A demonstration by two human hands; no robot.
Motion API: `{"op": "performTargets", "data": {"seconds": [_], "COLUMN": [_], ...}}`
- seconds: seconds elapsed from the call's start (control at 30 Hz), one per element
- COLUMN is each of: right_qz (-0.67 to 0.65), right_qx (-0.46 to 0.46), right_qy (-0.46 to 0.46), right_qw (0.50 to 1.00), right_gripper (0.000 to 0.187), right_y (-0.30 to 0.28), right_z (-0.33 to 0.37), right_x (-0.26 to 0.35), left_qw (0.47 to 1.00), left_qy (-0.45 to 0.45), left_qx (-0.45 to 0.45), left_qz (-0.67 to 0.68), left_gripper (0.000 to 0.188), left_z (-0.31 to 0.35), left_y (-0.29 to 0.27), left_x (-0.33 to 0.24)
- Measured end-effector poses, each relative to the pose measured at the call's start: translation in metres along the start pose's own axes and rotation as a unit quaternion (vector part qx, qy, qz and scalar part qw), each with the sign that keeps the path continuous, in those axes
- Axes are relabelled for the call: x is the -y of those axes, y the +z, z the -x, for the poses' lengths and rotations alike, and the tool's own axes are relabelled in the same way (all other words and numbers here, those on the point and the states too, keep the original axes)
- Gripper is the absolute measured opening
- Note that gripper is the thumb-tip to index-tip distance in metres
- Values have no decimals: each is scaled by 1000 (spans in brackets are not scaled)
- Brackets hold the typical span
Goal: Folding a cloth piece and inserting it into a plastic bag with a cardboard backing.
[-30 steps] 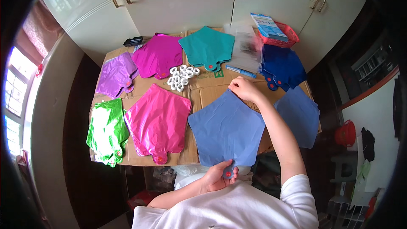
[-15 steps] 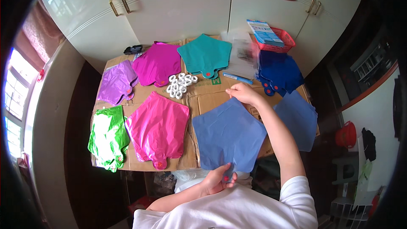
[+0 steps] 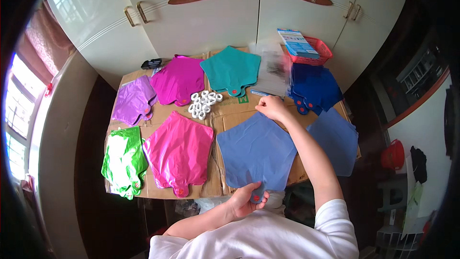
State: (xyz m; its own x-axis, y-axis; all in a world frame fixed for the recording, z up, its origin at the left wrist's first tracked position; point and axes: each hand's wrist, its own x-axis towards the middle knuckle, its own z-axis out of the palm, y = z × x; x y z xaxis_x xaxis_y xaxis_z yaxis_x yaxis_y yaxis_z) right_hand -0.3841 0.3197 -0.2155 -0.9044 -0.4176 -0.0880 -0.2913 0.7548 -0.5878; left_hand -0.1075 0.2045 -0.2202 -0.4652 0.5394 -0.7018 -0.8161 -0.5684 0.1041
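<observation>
A flat, five-cornered blue-grey foil balloon (image 3: pixel 256 148) lies in front of me, its lower end past the cardboard's near edge. My left hand (image 3: pixel 247 201) is closed on its tab at the bottom, where a red dot shows beside the thumb. At the top corner, my right hand (image 3: pixel 272 109) has its fingers pinched together on the balloon's tip. Right of my forearm rests another blue-grey foil balloon (image 3: pixel 335 139). A shiny pink foil balloon (image 3: pixel 178 151) lies to the left, and several white ribbon rolls (image 3: pixel 203 104) sit in a cluster beyond it.
Around the cardboard (image 3: pixel 213 163) lie green (image 3: pixel 123 160), lilac (image 3: pixel 134 100), magenta (image 3: pixel 177 81), teal (image 3: pixel 232 69) and dark blue foil balloons (image 3: pixel 316 86). Clear plastic sleeves (image 3: pixel 272 69) and a red basket (image 3: pixel 321 52) with blue-white packets stand at the back, before white cabinets (image 3: pixel 201 24).
The view has tilted slightly, so the table sits a little lower. Both hands keep their places on the blue-grey balloon, and its tab with the red dot shows more plainly at my left hand.
</observation>
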Motion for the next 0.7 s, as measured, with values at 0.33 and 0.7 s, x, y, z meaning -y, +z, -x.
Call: {"op": "performTargets", "data": {"seconds": [0.33,0.7], "right_qz": [12,78], "right_qx": [-185,-160], "right_qy": [-143,-295], "right_qw": [972,939], "right_gripper": [24,30], "right_y": [16,49], "right_z": [32,90], "right_x": [23,23], "left_qw": [999,1000], "left_qy": [22,24], "left_qx": [-24,5], "left_qz": [-22,-14], "left_gripper": [28,29], "left_z": [-12,-20], "left_y": [8,5], "left_x": [-28,-36]}}
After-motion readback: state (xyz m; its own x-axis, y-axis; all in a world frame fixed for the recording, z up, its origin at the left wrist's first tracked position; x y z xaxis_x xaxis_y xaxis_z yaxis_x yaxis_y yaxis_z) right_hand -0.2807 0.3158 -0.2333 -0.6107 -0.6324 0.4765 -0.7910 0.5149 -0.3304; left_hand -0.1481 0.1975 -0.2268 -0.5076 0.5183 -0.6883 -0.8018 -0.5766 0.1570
